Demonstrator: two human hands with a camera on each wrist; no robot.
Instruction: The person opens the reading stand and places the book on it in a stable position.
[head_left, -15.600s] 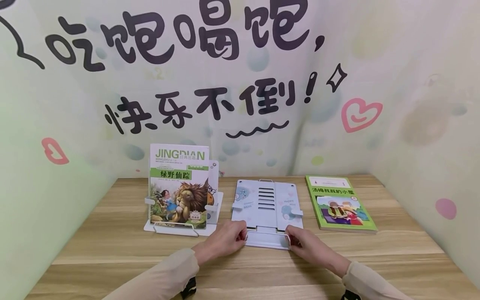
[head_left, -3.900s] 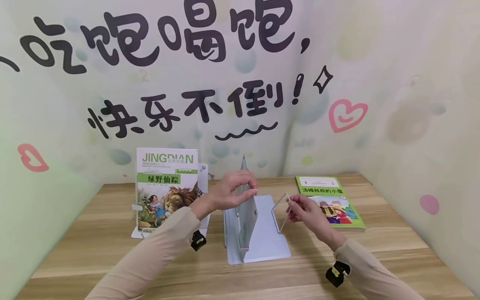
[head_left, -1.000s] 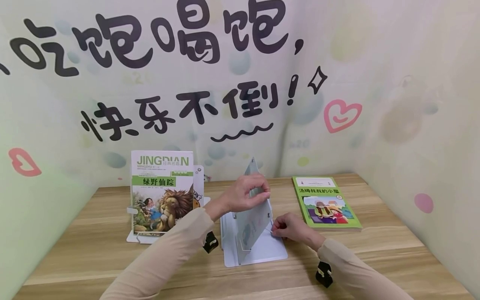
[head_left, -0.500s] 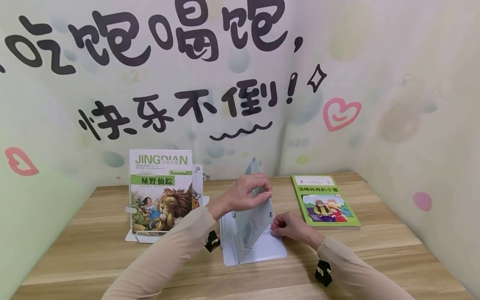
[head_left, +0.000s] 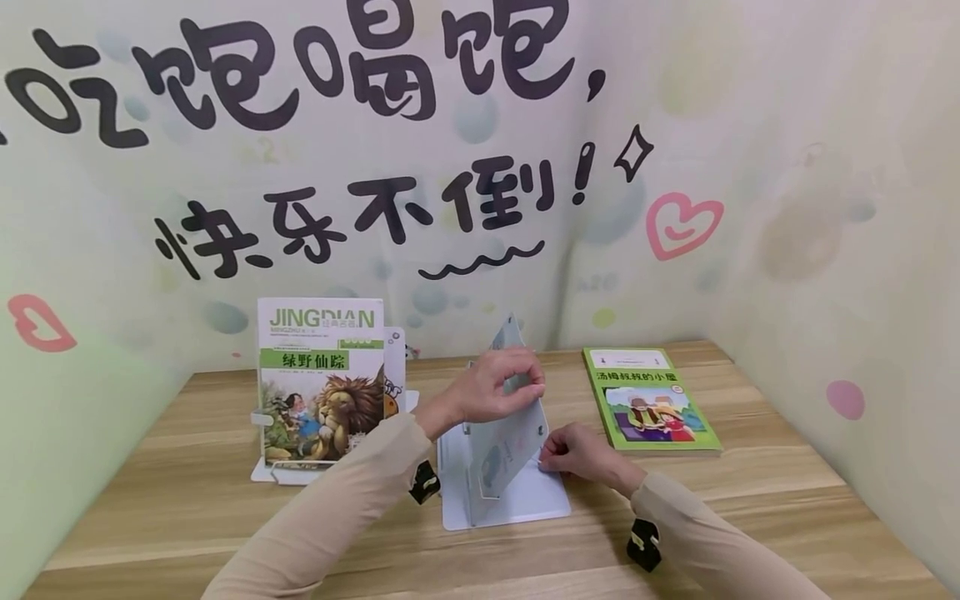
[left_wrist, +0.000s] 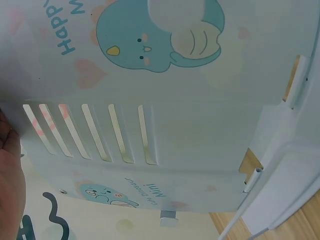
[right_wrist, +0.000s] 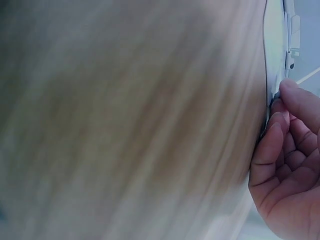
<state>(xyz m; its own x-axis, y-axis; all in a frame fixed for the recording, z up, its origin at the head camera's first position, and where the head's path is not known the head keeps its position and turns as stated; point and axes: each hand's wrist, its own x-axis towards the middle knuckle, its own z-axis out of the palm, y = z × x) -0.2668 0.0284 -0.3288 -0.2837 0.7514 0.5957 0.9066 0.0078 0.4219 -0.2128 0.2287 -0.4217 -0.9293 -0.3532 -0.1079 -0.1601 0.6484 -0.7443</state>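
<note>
A pale blue metal book stand (head_left: 504, 467) with dinosaur prints stands sideways mid-table, its slotted panel (left_wrist: 200, 135) raised and leaning right over its flat base (head_left: 536, 502). My left hand (head_left: 498, 387) grips the panel's top edge from above; only part of that hand shows in the left wrist view. By the base's right edge, my right hand (head_left: 581, 454) pinches the thin wire leg (right_wrist: 307, 76) between thumb and index finger. The panel and fingers hide most of the wire.
To the left, a lion-cover book (head_left: 322, 383) stands upright on another white stand (head_left: 396, 350). A green storybook (head_left: 652, 400) lies flat at the right rear of the wooden table (head_left: 720, 533). A printed cloth (head_left: 480, 292) hangs behind.
Earlier the stand lay folded, facing me; it is now turned sideways with its panel raised. Since 3.9 s ago, the panel tilted right and my right hand lowered the wire leg to the base.
</note>
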